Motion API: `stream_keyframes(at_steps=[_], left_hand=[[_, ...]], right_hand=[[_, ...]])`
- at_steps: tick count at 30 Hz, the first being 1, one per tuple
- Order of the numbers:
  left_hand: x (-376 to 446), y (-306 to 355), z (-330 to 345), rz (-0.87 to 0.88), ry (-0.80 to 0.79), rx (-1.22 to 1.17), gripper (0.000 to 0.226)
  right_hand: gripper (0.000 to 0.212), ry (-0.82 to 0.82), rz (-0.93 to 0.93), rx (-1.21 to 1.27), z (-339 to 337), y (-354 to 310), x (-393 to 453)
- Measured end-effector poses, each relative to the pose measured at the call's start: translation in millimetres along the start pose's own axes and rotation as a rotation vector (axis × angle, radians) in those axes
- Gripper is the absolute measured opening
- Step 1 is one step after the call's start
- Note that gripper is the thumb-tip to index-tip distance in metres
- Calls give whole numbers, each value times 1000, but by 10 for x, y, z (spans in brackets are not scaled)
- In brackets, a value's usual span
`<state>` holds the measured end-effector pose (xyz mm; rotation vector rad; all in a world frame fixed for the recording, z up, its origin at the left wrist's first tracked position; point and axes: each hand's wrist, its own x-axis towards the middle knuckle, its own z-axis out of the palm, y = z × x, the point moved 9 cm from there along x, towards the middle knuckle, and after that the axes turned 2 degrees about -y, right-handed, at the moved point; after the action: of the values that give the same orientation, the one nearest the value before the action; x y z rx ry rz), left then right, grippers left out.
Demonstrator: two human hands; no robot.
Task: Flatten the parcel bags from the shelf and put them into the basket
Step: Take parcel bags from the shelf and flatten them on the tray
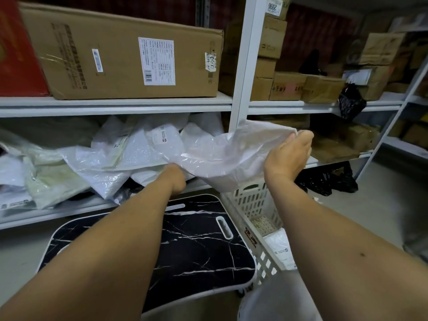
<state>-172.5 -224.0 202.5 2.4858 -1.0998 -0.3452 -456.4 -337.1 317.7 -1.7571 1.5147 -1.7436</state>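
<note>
A translucent white parcel bag [227,154] is stretched in the air in front of the lower shelf. My left hand [177,176] grips its lower left edge and is partly hidden under it. My right hand [289,156] holds its upper right corner, fingers closed on the plastic. Several more white and pale green parcel bags [97,158] lie crumpled in a pile on the lower shelf [69,209]. A white slotted basket [252,202] stands on the floor below the held bag, with one flat white bag [281,249] inside it.
A black marble-patterned board [199,242] lies in front of me, left of the basket. A large cardboard box [120,54] and smaller boxes fill the upper shelf. A white shelf post [245,66] rises behind the bag. Black plastic bags [331,179] lie on the floor at right.
</note>
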Motion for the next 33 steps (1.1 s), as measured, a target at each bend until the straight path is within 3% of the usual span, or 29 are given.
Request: stream_keyframes(at_steps=[4,9,14,17,21,23,26,30,33], left_hand=[[-306,27,-83,-54,33,-196,73],[-681,-158,-80,-96,77,-98,102],[-900,-705,-313,-186,198,45,91],[-927,-893,-293,-97,68,149,81],[-988,-1249,-121,-111,-75,378,54],[-1002,-1539,-154,-197,-30,367,44],[-1048,-2035,-354,-369,132,202,31],[-1082,-2411,-527,-441,349,2,33],[-1101,-2548,-442,-466,355,64,32]], right_hand=[[19,-8,-25,52,-234,-214,-12],[22,-75,-70,112,-421,-486,-39],[24,-191,-63,68,-381,-631,-208],[25,-295,-20,129,-192,-672,-418],[17,-441,10,242,276,-737,-822],[16,-524,13,264,545,-755,-1020],[33,-659,49,218,923,-710,-1283],[56,-770,336,169,1343,-265,-1587],[51,-1018,319,-13,1634,145,-1887]])
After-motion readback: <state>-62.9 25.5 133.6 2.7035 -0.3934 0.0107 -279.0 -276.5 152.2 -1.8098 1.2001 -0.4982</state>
